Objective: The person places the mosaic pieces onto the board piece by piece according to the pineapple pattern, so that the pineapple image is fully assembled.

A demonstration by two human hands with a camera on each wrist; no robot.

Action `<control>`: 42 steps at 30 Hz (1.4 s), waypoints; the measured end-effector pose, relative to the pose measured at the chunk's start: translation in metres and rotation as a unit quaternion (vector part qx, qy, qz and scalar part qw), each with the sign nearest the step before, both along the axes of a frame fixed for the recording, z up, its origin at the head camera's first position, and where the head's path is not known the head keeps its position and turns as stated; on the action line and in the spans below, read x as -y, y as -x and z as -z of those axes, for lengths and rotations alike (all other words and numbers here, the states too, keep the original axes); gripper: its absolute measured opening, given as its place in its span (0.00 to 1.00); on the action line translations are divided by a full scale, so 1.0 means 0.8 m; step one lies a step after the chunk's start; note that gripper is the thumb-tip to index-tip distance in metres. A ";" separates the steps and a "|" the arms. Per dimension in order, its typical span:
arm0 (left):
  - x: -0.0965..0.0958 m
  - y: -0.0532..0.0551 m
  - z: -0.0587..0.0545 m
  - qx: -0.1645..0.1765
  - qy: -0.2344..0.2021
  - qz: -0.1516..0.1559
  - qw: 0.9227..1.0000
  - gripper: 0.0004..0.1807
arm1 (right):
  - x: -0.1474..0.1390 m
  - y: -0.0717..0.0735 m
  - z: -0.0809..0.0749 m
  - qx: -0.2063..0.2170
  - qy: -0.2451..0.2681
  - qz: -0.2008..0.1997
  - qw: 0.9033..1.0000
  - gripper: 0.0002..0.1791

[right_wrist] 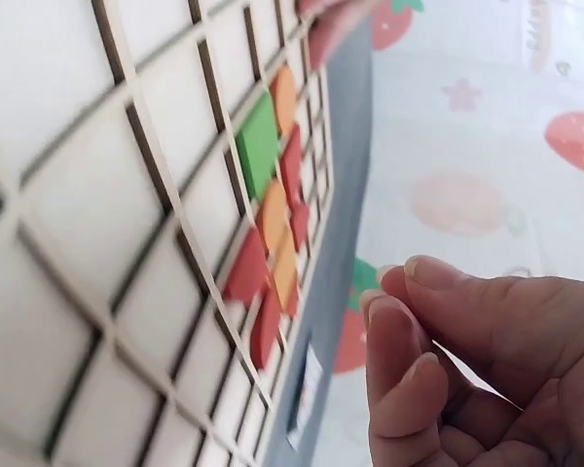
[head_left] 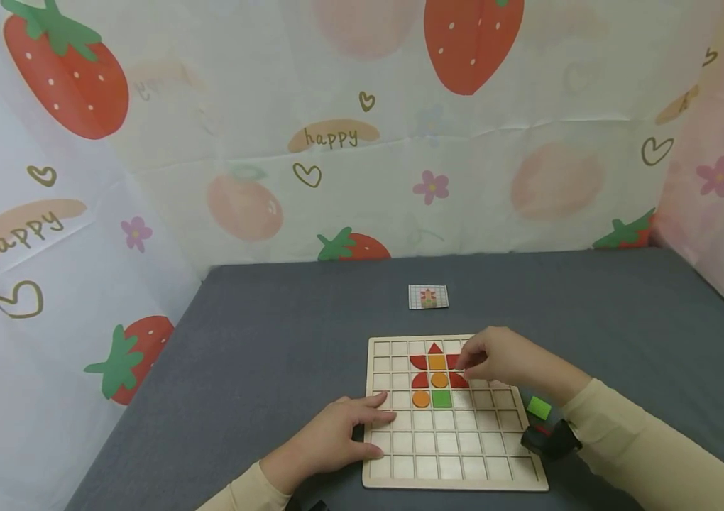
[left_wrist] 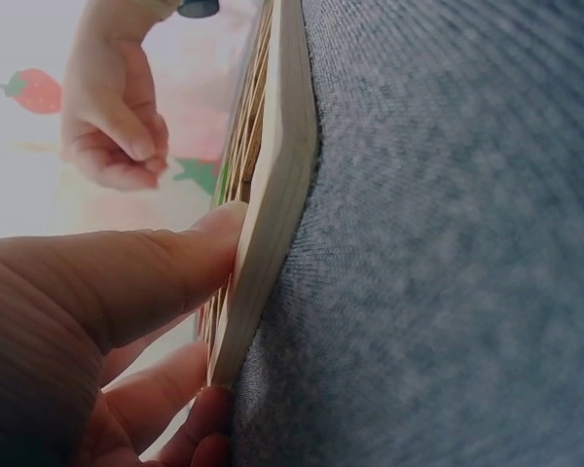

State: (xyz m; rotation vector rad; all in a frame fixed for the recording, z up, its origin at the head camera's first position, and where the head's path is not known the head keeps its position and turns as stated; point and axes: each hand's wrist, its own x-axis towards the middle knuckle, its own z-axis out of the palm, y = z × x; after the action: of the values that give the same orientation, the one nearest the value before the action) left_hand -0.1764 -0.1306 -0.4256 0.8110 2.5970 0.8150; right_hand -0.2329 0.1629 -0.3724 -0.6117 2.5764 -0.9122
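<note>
A wooden grid board (head_left: pixel 405 466) lies on the table, with the left hand (head_left: pixel 341 430) resting on its left side, fingers spread. In the left wrist view the thumb (left_wrist: pixel 165 277) touches the board's pale rim (left_wrist: pixel 282 146). Above the upper right of the grid hovers the right hand (head_left: pixel 499 358), fingers curled and thumb tip against fingertip; nothing shows between them in the right wrist view. Near those fingertips lie red rounded pieces, one at the lower right (head_left: pixel 458 381). An orange square (head_left: pixel 437 362), orange discs (head_left: pixel 421 399), a green square (right_wrist: pixel 257 146) and a red triangle (head_left: pixel 435 348) also sit in cells.
A small pattern card (head_left: pixel 429 297) lies behind the board. One loose green block (head_left: pixel 539 408) stands off the board's right side, near the right wrist's black camera (head_left: pixel 551 440). Strawberry-print cloth (head_left: pixel 362 177) surrounds the grey table (head_left: pixel 260 333).
</note>
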 end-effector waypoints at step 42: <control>0.000 0.000 -0.002 0.003 0.007 0.001 1.000 0.28 | -0.181 -0.044 0.037 0.105 0.004 -0.002 0.994 0.11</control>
State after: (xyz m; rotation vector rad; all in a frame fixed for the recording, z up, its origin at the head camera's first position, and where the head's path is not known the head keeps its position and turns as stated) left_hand -0.1765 -0.1305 -0.4244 0.8054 2.5933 0.7980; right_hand -0.1976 0.3080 -0.4024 -0.4943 2.3842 -0.9316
